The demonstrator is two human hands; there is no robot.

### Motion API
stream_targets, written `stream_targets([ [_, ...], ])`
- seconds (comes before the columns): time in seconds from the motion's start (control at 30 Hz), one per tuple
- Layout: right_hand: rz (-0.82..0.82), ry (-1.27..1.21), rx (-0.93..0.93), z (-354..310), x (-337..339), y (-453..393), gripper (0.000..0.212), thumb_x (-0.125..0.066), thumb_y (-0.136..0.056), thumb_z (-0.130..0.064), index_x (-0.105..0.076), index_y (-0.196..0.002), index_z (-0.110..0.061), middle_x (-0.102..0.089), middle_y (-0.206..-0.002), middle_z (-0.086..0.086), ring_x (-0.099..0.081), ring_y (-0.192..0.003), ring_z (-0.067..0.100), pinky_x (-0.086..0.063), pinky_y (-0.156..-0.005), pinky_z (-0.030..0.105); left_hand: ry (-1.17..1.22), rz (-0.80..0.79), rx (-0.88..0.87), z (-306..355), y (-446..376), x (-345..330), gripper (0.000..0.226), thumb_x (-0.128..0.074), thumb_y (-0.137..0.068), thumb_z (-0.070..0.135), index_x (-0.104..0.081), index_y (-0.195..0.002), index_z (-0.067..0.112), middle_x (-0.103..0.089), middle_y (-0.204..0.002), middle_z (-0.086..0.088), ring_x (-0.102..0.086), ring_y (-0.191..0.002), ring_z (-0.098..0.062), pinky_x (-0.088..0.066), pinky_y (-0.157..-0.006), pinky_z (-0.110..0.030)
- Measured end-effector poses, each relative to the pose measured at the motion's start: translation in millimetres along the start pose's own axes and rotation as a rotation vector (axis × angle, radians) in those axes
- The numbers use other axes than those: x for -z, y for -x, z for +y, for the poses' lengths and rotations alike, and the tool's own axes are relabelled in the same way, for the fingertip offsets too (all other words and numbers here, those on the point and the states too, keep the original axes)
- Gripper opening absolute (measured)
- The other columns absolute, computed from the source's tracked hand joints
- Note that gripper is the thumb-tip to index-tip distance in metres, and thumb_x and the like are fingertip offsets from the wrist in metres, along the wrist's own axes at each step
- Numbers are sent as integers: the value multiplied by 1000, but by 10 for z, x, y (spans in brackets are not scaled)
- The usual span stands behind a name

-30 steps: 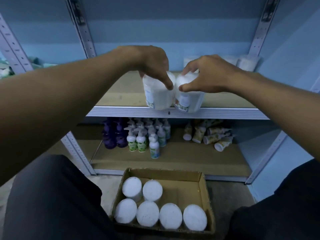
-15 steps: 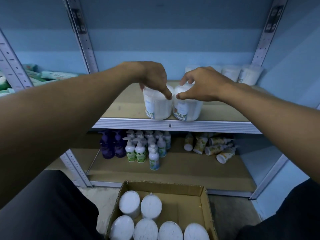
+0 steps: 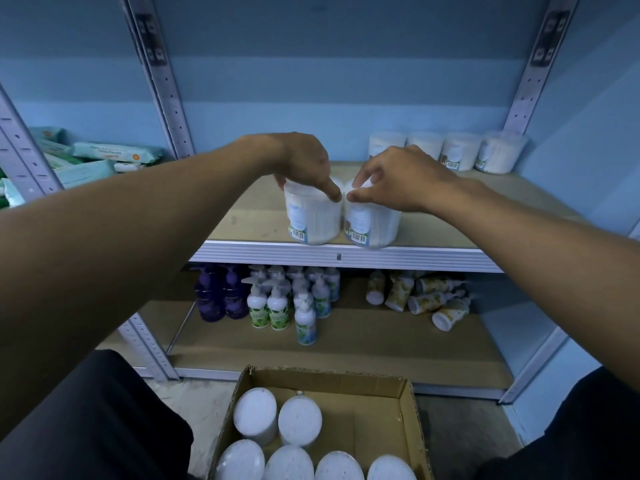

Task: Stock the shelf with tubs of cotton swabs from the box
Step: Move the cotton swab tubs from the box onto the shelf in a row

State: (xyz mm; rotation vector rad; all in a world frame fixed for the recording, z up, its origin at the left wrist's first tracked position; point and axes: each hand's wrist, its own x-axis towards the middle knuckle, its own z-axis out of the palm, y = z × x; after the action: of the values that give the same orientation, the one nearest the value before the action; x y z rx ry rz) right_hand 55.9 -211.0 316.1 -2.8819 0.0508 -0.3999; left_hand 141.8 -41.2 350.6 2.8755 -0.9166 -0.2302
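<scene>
Both tubs sit at the front lip of the middle shelf (image 3: 346, 258), centre of frame, upright, long axis vertical, side walls touching or very nearly.

Your left hand (image 3: 304, 164) comes down from above on the left tub (image 3: 313, 220), grip closed around its lid rim, forefinger pressed at the seam between the two. Your right hand (image 3: 398, 181) mirrors it on the right tub (image 3: 372, 225), fingertips pinching the lid edge. Each tub lies directly below its own grip, so neither hand needs to cross over.

What the next move turns on: the stocked row of four tubs (image 3: 446, 152) stands at the back of the same shelf, upper right of frame, well apart from your pair. The way there is back and right over bare board; the right hand is nearer. I'd judge a flat slide works, but top-held tubs can tip.

Materials: clear, smooth plastic cylinders packed white with swabs, barcode labels low on the fronts. Shelf board looks like matte wood composite, with a ribbed metal front rail.

Six more tubs, round white tops up, wait in the open cardboard box (image 3: 412, 410) at bottom centre.
</scene>
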Motion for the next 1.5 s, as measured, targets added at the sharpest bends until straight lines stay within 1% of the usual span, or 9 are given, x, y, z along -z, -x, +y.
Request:
stream_targets([
  [0.17, -43, 73, 8, -17, 62, 136, 67, -76, -64, -73, -66, -124, -44, -60, -134, -7, -42, -133, 16, -46, -91, 37, 87, 63, -29, -33, 110, 31, 79, -81, -67, 61, -56, -133, 27, -52, -137, 9, -53, -117, -21, -60, -84, -44],
  [0.23, -30, 80, 27, -19, 79, 187, 65, -80, -65, -67, -66, -124, -43, -62, -131, -8, -42, -132, 15, -47, -94, 38, 75, 82, -58, -22, 165, 41, 76, -83, -66, 58, -57, -131, 29, -53, -134, 11, -54, -115, -20, -60, -83, -44],
  [0.33, -35, 120, 50, -8, 74, 207, 56, -83, -72, -50, -65, -124, -42, -65, -122, -9, -48, -123, 16, -47, -85, 35, 8, 66, -79, -10, 212, 7, 67, -86, -68, 47, -60, -126, 29, -57, -128, 11, -57, -112, -20, -61, -81, -44],
  [0.43, -14, 176, 62, 5, 13, 193, 53, -83, -77, -38, -63, -126, -43, -64, -124, -3, -56, -116, 24, -43, -78, 32, -5, 69, -100, -44, 187, -59, 50, -87, -71, 35, -65, -116, 29, -62, -121, 10, -62, -101, -19, -61, -76, -37],
  [0.5, 18, 187, 65, 18, -24, 183, 51, -83, -79, -34, -64, -126, -42, -64, -124, 0, -57, -115, 27, -44, -79, 33, -27, 107, -117, -68, 155, -96, 44, -86, -72, 32, -66, -112, 31, -63, -116, 11, -64, -102, -19, -60, -79, -39],
  [0.6, 41, 189, 61, 29, -55, 164, 51, -83, -78, -34, -65, -124, -43, -65, -123, 1, -57, -113, 28, -44, -81, 34, -43, 132, -129, -93, 121, -135, 44, -86, -72, 32, -67, -112, 31, -64, -114, 12, -64, -105, -19, -58, -86, -42],
  [0.93, 68, 171, 44, 54, -107, 77, 52, -86, -76, -32, -66, -123, -42, -65, -121, 3, -58, -113, 31, -43, -78, 34, -47, 139, -150, -140, 14, -132, 45, -87, -71, 34, -68, -112, 31, -66, -113, 12, -65, -103, -19, -58, -85, -42],
  [1.3, 77, 169, 27, 132, -217, -231, 51, -85, -76, -31, -67, -122, -41, -65, -122, 2, -58, -113, 32, -49, -86, 38, -55, 159, -132, -233, -336, -135, 46, -88, -68, 36, -69, -110, 32, -67, -111, 9, -69, -98, -24, -58, -85, -44],
  [1.5, 96, 169, 23, 238, -335, -535, 52, -86, -73, -31, -68, -121, -40, -67, -119, 5, -59, -110, 34, -47, -80, 36, -71, 176, -119, -315, -617, -128, 45, -88, -68, 37, -69, -109, 32, -67, -110, 9, -70, -96, -25, -58, -84, -44],
])
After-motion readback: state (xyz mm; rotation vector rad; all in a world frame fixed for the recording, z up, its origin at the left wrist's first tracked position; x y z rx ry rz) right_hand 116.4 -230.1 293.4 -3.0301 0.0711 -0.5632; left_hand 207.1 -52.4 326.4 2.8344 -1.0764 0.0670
